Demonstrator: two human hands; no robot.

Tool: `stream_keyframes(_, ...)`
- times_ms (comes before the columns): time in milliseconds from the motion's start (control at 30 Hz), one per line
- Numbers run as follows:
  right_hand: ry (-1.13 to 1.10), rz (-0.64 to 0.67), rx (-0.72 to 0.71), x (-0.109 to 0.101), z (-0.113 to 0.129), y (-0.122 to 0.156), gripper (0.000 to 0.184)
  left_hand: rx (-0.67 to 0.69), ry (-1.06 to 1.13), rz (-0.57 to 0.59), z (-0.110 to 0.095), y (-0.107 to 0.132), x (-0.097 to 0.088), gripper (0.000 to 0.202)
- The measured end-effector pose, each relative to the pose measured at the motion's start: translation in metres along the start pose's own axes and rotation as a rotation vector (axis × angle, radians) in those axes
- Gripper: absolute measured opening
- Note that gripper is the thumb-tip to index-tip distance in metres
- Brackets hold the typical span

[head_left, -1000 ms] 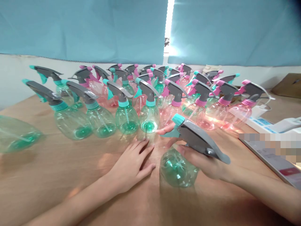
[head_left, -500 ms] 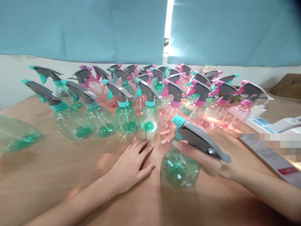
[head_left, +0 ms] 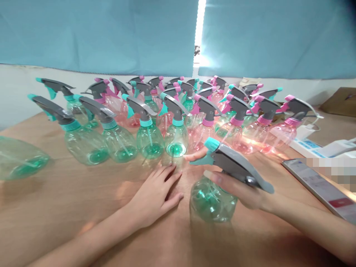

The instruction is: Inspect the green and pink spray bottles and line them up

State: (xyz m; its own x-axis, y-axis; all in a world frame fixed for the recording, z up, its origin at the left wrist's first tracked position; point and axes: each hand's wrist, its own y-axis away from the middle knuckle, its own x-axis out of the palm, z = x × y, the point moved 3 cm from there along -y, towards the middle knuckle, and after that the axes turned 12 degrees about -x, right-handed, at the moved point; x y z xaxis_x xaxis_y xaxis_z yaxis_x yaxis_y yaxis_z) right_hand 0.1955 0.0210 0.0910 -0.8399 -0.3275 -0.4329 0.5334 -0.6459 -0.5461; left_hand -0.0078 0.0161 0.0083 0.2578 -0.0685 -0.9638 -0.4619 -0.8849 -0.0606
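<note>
The left forearm comes in low from the lower left and the left hand lies palm down on the wooden table. Its fingers are straight and slightly spread, flat on the wood, holding nothing. Just beside it to the right stands the green spray bottle, its base on the table and its body tilted a little.

The right hand reaches in from the lower right and is wrapped around the bottle's neck under the grey spray head. The thumb lies along the near side. The forefinger stretches forward by the teal trigger, below the teal nozzle.

To the right a flat screen device lies on the table, with a white power strip beyond it. At the far left edge a green bottle lies on its side.

Behind the hands, 4 upright green bottles form the front row on the left, and pink bottles continue it to the right. More rows of both colours crowd close behind.

Farthest back, 2 blue curtains hang with a bright gap between them, and a cardboard box sits at the right.
</note>
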Motion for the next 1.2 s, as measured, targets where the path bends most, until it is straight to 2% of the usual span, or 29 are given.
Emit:
stream_keyframes(300,-0.073,0.015,0.0,0.0036,-0.0043,0.0076,0.019,-0.007,0.023,-0.005,-0.0003,-0.0006,0.0004,0.048)
stream_keyframes(533,-0.163,0.017,0.025,0.006,-0.0037,0.0061,0.04,-0.008,0.031,-0.016,0.0013,-0.0005,0.0015,0.048)
stream_keyframes(867,-0.255,-0.013,0.03,0.0081,-0.0046,0.0058,0.04,-0.002,0.029,-0.011,0.0013,-0.0001,0.0011,0.047)
stream_keyframes(1200,-0.087,0.001,0.064,0.0046,-0.0026,0.0035,0.031,-0.008,0.016,-0.004,0.0,-0.0003,0.0013,0.046)
